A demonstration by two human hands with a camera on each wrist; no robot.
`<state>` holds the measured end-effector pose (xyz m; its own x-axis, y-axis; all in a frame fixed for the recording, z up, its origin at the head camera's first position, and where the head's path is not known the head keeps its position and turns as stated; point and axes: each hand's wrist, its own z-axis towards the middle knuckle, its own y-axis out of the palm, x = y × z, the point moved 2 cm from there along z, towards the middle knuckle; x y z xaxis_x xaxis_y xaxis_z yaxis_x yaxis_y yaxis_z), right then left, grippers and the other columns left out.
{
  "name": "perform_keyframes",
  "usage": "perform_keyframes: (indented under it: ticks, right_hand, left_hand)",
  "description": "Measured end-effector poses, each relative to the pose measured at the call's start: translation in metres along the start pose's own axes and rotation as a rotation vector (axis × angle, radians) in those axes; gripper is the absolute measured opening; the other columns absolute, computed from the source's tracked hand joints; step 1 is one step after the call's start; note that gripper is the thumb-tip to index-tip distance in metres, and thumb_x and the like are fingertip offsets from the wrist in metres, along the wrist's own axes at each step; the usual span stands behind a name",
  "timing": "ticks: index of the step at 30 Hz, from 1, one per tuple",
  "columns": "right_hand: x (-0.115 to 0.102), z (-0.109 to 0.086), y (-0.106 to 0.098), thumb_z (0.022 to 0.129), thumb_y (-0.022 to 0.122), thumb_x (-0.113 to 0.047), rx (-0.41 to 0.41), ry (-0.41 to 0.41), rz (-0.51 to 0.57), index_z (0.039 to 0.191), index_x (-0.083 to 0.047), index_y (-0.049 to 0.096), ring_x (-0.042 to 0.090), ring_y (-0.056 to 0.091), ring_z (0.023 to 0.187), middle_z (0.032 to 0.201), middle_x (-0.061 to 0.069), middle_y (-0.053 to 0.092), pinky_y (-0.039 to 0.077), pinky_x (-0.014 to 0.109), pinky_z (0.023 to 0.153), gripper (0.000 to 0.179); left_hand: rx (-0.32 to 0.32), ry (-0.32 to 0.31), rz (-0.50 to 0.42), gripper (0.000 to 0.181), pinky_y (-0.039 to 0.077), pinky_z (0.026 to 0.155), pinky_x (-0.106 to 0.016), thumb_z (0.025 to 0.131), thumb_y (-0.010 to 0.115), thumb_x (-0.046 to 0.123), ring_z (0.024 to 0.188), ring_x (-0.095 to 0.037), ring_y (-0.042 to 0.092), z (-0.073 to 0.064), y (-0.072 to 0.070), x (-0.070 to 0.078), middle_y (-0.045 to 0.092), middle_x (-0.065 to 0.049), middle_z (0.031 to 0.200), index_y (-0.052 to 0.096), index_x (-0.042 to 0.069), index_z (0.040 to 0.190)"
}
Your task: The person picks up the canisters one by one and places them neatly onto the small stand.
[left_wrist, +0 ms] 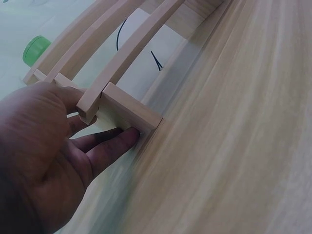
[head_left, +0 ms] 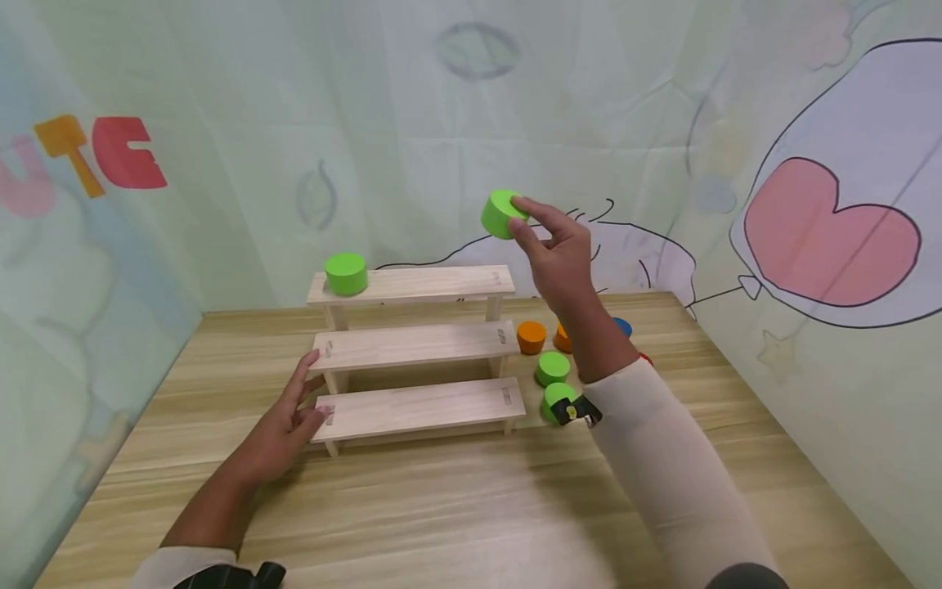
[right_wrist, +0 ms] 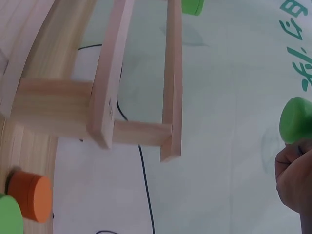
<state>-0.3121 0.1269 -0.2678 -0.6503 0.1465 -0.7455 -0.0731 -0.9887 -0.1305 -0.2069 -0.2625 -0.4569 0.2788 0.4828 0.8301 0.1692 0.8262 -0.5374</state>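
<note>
In the head view, my right hand (head_left: 562, 258) pinches a green round block (head_left: 500, 214) between thumb and fingers, above the right end of the top step. The right wrist view shows this green block (right_wrist: 296, 119) at its right edge. My left hand (head_left: 280, 429) grips the left end of a pale wooden three-step stand (head_left: 419, 409), thumb on the lowest step and a finger at the middle one. From the left wrist, its fingers (left_wrist: 114, 148) lie against the stand's side panel (left_wrist: 129, 109). Another green block (head_left: 346, 275) sits on the top step's left end.
Right of the stand, orange (head_left: 531, 337), green (head_left: 553, 369) and blue (head_left: 622, 326) round blocks stand on the wood-grain table (head_left: 456, 507). My right forearm partly covers this group, including a red one. A printed cloth (head_left: 412, 147) hangs behind and along both sides.
</note>
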Motion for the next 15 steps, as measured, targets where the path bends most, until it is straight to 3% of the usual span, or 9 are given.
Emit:
perform_keyframes:
  ticks: [8, 15]
  right_hand:
    - [0.004, 0.006, 0.029, 0.106, 0.072, -0.011, 0.001, 0.120, 0.037, 0.142, -0.006, 0.072, 0.020, 0.064, 0.139, 0.148, 0.011, 0.071, 0.062, 0.025, 0.098, 0.037]
    - [0.011, 0.000, 0.060, 0.103, 0.075, -0.008, -0.071, 0.160, 0.043, 0.139, -0.003, 0.074, 0.024, 0.065, 0.140, 0.148, 0.014, 0.071, 0.062, 0.023, 0.091, 0.036]
  left_hand:
    - [-0.001, -0.021, 0.002, 0.088, 0.059, 0.102, -0.041, 0.116, 0.054, 0.014, 0.141, -0.061, 0.057, 0.002, 0.002, -0.001, 0.029, -0.038, 0.173, -0.007, 0.037, 0.176]
    - [-0.009, -0.015, -0.019, 0.089, 0.058, 0.098, -0.029, 0.116, 0.054, 0.013, 0.139, -0.061, 0.059, 0.000, 0.003, 0.001, 0.028, -0.039, 0.172, -0.007, 0.036, 0.176]
